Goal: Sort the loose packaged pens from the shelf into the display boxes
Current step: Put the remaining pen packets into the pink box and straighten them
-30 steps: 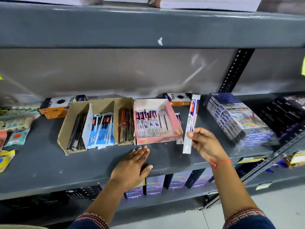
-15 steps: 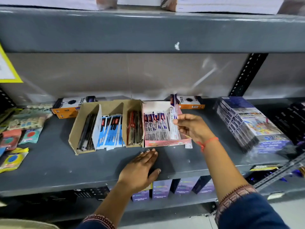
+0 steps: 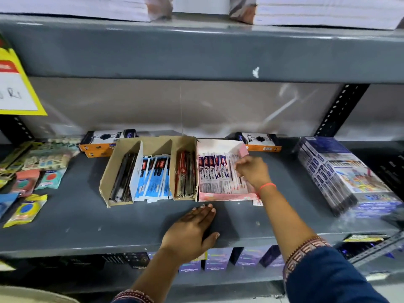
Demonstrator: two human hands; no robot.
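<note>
**Right hand reaching into the pink box, left hand lying flat on the shelf**

The right hand (image 3: 251, 171) is reaching forward over the right side of the pink box (image 3: 227, 196), knuckles up, wrist bent down, a red thread around the wrist. Its fingers are curling onto the packaged pens (image 3: 215, 173) lying inside the box; whether the grip is pinching one packet or only pressing on the row, I cannot tell. The left hand (image 3: 192, 230) is lying palm down on the grey shelf (image 3: 76, 219), just near of the pink box, fingers straight and together, thumb spread to the right, grip released and holding nothing.

Two display boxes are sitting side by side in the middle of the shelf, touching. The brown cardboard box (image 3: 109, 180) on the left is showing three compartments: dark pens in the left one, blue-and-white packets in the middle one, red-and-dark packets in the right one. The pink box is holding a row of white packets with purple and red tops; the print on them is too blurred to read surely.

Behind the boxes, two orange-and-black cartons (image 3: 258, 142) are lying against the back wall, one far left and one far right, each printed "TRIO". A stack of shrink-wrapped blue packs (image 3: 341, 171) is sitting to the right. Small coloured sachets (image 3: 26, 209) are lying scattered at the left. A yellow-edged sign (image 3: 19, 88) is hanging at upper left, its writing unclear.
</note>
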